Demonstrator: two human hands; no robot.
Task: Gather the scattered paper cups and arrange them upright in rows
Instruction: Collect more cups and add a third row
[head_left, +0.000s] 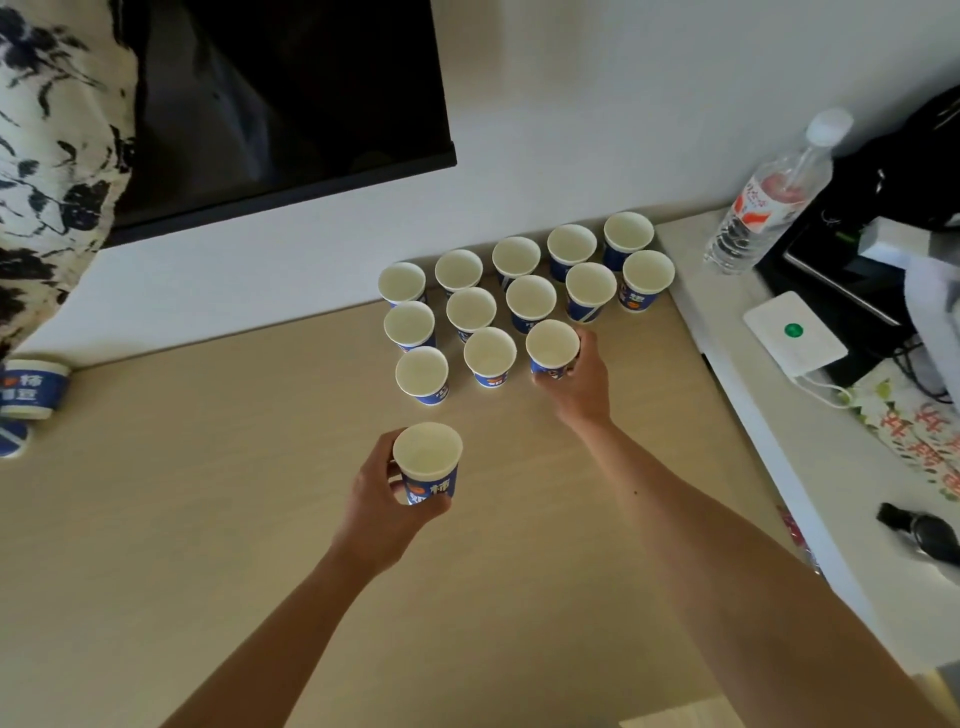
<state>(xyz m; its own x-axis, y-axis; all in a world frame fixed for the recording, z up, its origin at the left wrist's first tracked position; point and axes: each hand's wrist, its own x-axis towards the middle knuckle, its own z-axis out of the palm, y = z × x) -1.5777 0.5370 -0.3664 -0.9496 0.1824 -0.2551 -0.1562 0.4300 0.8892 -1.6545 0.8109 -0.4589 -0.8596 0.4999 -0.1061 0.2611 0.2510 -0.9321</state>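
While our right hand (574, 379) grips cup (551, 347) at 3rd row's end, left hand (387, 501) clamps another cup (428, 462) nr table (208, 519) middle.

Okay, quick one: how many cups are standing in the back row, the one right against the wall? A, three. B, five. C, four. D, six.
B: the back row along the wall holds five upright cups, from the leftmost cup to the rightmost cup.
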